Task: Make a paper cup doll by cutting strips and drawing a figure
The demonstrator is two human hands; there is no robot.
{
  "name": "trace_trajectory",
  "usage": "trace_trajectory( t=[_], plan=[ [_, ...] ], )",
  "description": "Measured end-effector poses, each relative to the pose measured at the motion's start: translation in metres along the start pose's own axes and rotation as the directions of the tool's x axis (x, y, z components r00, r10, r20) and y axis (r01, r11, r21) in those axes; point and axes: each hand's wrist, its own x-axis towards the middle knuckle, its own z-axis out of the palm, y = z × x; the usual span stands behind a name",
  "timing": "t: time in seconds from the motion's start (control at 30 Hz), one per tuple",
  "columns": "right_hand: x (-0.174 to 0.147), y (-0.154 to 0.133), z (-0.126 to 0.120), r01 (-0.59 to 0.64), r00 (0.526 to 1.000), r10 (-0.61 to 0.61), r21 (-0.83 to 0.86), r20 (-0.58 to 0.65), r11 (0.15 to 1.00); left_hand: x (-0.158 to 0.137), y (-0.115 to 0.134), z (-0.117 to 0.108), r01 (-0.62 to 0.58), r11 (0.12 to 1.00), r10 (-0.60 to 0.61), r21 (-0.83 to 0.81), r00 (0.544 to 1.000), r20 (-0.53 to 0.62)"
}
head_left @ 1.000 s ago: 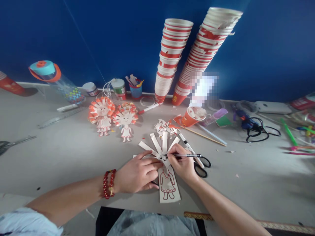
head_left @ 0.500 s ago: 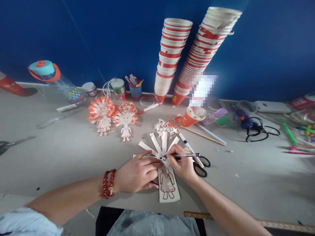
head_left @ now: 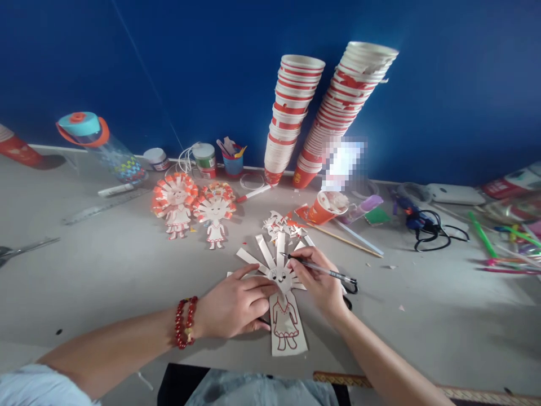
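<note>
A white paper doll (head_left: 286, 324) lies on the table with a smiling face, strips fanned out around its head and a dress outlined in dark red. My left hand (head_left: 234, 301) rests over its left side, fingers pressing it down by the face. In my right hand (head_left: 321, 282) is a pen (head_left: 323, 269), gripped between thumb and fingers, its tip over the upright strips above the face. Black scissors handles (head_left: 351, 286) show partly behind my right hand. Something dark under my left thumb is mostly hidden.
Paper scraps (head_left: 281, 225) lie behind the doll. Finished-looking paper dolls (head_left: 175, 206) with orange-tipped strips sit at left. Tall paper cup stacks (head_left: 291, 113) lean at the back, near a scrap-filled cup (head_left: 323, 211). A bottle (head_left: 116, 155) stands far left.
My right hand with the pen has lifted off the doll's face, and the pen tip has shifted up to the strips. The face now shows. My left hand stays in place.
</note>
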Motion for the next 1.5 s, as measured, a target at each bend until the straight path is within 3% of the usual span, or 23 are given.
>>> trace_trajectory(
  t=[0.17,0.37,0.47,1.5],
  plan=[
    [-0.005,0.003,-0.008,-0.043,0.990,0.045,-0.019,0.131,0.999,0.000,0.000,0.001,-0.006,1.000,0.006,0.005,1.000,-0.003],
    [-0.009,0.010,-0.007,0.137,0.990,-0.142,-0.163,-0.020,0.977,0.000,-0.001,0.000,-0.012,1.000,0.013,0.014,1.000,-0.017],
    [-0.008,0.010,-0.005,0.191,0.980,-0.197,-0.210,-0.010,0.959,0.000,0.000,0.000,-0.010,1.000,0.010,0.016,1.000,-0.014],
    [-0.005,0.010,-0.002,0.142,0.990,-0.139,-0.208,0.029,0.968,0.002,0.001,-0.003,-0.006,1.000,0.006,0.008,1.000,-0.005]
  ],
)
